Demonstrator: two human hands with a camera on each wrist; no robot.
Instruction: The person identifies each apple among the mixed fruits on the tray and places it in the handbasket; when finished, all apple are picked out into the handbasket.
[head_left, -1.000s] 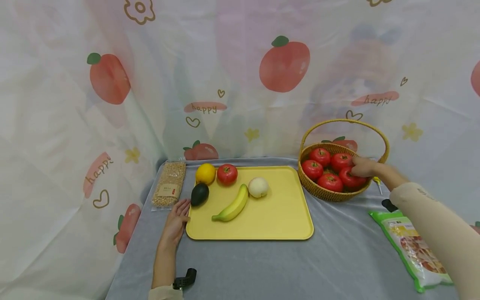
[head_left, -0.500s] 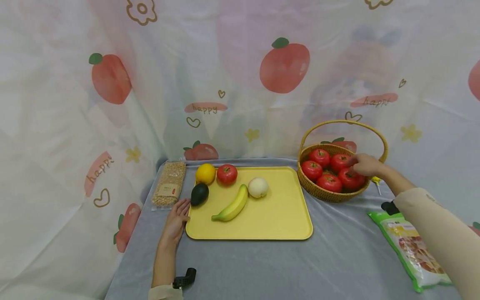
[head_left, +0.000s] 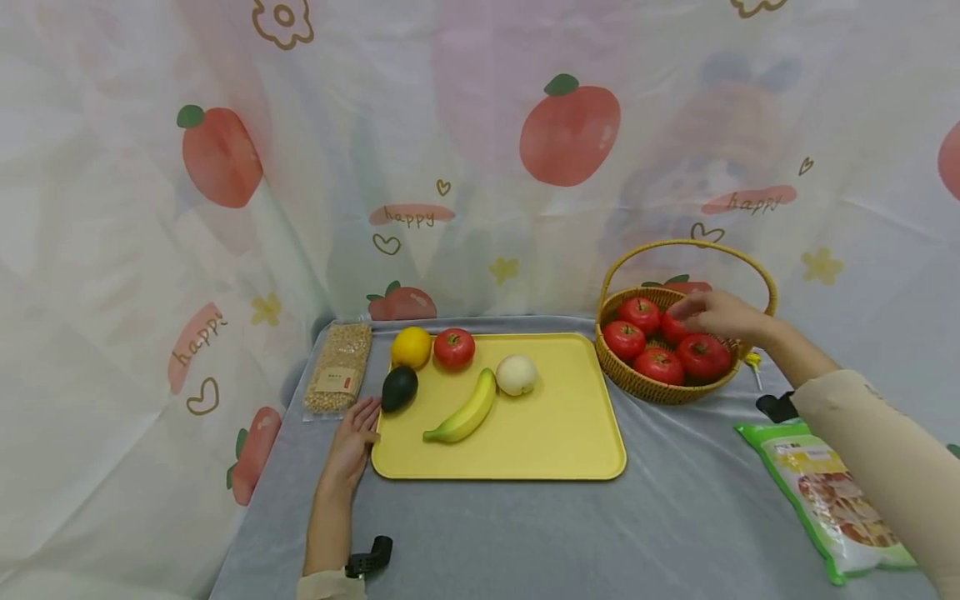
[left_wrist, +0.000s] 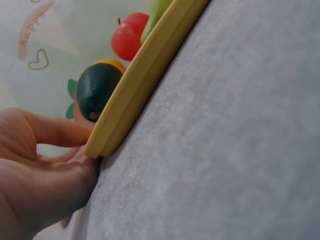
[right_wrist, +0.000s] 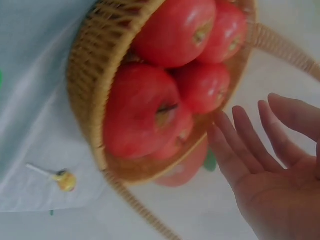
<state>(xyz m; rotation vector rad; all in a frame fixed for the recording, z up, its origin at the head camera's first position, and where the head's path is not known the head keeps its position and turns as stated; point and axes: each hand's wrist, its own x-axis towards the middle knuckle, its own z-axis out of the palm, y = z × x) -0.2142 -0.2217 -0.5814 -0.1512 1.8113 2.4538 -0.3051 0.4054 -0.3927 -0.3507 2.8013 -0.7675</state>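
My left hand (head_left: 352,442) holds the left rim of the yellow tray (head_left: 570,417), its thumb on the rim and its other fingers along the outside. Close by its fingertips lies a dark green avocado (head_left: 400,388). Over the back right of a wicker basket (head_left: 637,382) is my right hand (head_left: 723,317), its fingers spread and holding nothing. It partly hides one red apple (head_left: 672,328) in the head view. Several red apples (right_wrist: 145,110) fill the basket, and one red apple (head_left: 703,358) sits at its front right.
On the tray lie a yellow round fruit (head_left: 411,347), a red apple (head_left: 454,348), a banana (head_left: 467,412) and a pale round fruit (head_left: 517,375). A bag of beans (head_left: 341,367) lies left, a green-edged food bag (head_left: 825,492) right. A lollipop (right_wrist: 64,179) lies beside the basket.
My right hand has come up off the front right apple in the basket and moved slightly back, its fingers opening. The left hand stays at the tray's rim.
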